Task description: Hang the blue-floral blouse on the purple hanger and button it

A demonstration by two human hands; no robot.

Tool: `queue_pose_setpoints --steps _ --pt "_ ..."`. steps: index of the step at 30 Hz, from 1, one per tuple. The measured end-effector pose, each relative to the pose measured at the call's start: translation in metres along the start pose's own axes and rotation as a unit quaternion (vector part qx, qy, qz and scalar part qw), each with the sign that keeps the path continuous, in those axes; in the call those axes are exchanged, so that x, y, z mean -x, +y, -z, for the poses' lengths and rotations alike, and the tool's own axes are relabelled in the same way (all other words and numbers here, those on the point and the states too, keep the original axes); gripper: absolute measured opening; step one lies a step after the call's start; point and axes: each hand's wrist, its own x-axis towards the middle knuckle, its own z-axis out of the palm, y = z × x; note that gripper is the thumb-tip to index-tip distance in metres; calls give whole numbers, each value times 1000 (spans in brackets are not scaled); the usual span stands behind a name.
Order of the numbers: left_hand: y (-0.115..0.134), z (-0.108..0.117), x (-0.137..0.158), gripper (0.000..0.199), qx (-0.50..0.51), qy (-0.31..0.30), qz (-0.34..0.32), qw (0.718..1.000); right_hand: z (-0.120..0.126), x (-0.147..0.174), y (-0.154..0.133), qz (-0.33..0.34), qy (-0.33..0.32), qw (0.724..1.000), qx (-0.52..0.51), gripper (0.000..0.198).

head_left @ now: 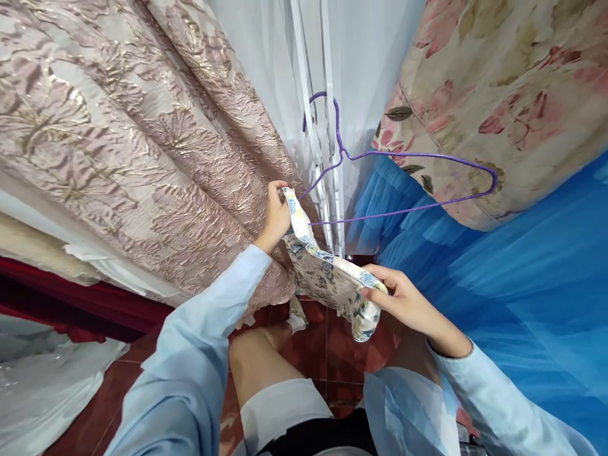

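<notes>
Curtains are hanging all around me; my left hand (277,214) and right hand (403,301) are each pinching the floral cloth (327,272), seemingly light, limp, easiest held by its edges.

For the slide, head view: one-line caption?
Both hands, left hand and right hand, hold a floral fabric strip beside a purple wire hanger among hanging curtains.

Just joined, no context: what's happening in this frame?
A person holds a floral fabric strip stretched between both hands. The left hand pinches its upper end beside a purple wire hanger, which hangs on a white rack. The right hand grips the lower end. Brocade curtains and blue tulle hang around.
</notes>
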Motion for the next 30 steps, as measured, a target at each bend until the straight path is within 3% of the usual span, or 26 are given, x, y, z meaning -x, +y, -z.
queue_pose_setpoints --steps 3,7,9,13,15,17,19,23,28,30 --pt "6 10 7 23 0 19 -15 1000 22 5 4 2 91 992 86 16" --pt "14 29 7 26 -37 31 -33 998 67 -4 5 12 245 953 179 14" --pt "17 34 7 26 -42 25 -44 998 88 -19 3 58 343 920 181 8" --pt "22 31 6 24 -45 9 -32 998 119 -56 -7 192 511 826 144 5" --pt "23 28 5 23 -49 4 -19 999 127 -68 -10 231 566 784 110 5" --pt "21 27 3 23 -57 6 -16 998 132 -72 -11 251 589 764 78 18" --pt "18 27 1 24 -64 11 -15 998 136 -71 -10 252 566 781 75 25" --pt "14 28 -3 20 -67 13 -7 998 146 -68 -8 221 493 834 110 18" --pt "20 31 -10 12 -107 2 -28 994 169 -97 -22 252 470 841 88 13" --pt "22 32 -12 11 -115 -7 -31 993 179 -114 -26 223 461 857 65 16"
